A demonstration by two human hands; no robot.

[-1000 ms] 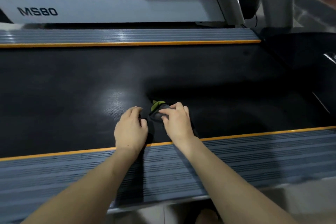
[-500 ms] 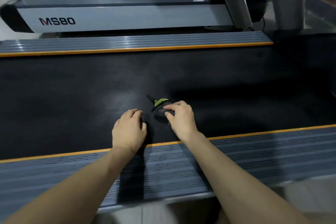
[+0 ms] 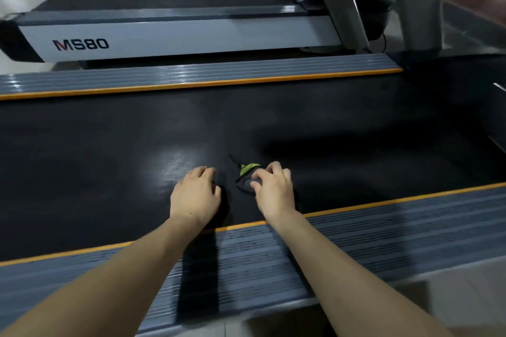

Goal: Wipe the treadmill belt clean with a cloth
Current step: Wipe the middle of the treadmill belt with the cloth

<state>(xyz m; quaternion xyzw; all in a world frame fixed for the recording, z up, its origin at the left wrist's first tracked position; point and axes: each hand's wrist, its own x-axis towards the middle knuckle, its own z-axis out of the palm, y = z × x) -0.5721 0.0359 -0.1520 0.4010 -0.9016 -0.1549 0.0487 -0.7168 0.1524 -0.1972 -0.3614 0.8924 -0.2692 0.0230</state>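
1. The cloth (image 3: 247,176), dark with a green patch, lies bunched on the black belt (image 3: 109,150), near the belt's near edge.
2. The right hand (image 3: 273,190) is on the cloth, its fingers curled over it and gripping it against the belt.
3. The left hand (image 3: 195,194) rests on the belt just beside the cloth, fingers bent under loosely and holding nothing.
4. A grey ribbed side rail (image 3: 356,238) with an orange stripe runs under both forearms.
5. Beyond the belt lies the far rail (image 3: 191,75), then a second treadmill (image 3: 178,35) marked MS80.
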